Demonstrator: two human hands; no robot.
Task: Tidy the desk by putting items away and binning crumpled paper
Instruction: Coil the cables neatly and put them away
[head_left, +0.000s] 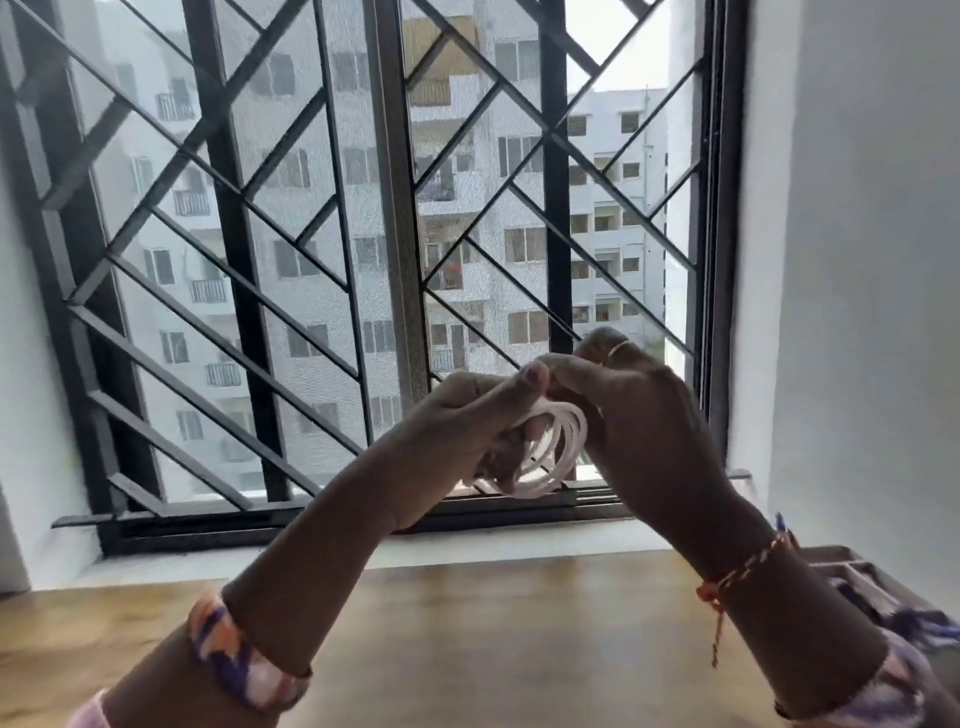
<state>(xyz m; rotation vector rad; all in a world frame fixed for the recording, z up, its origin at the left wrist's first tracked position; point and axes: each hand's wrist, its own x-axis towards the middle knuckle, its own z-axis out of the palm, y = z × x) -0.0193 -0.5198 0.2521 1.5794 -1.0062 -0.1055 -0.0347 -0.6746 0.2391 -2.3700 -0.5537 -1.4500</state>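
While both hands hover above the wooden surface (467, 649), left hand (467, 431) and right hand (639, 415) each keep a closed grip on the coiled white cord (558, 457), thumbs pinching its top.

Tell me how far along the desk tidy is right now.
The visible wooden desk is bare. In hand: left hand and right hand hold a coiled white cable above it. Left: stowing the cable, perhaps in the tray at right. No bin visible.

A wooden desk (467, 649) carries a dark tray (852, 566) at its right edge.
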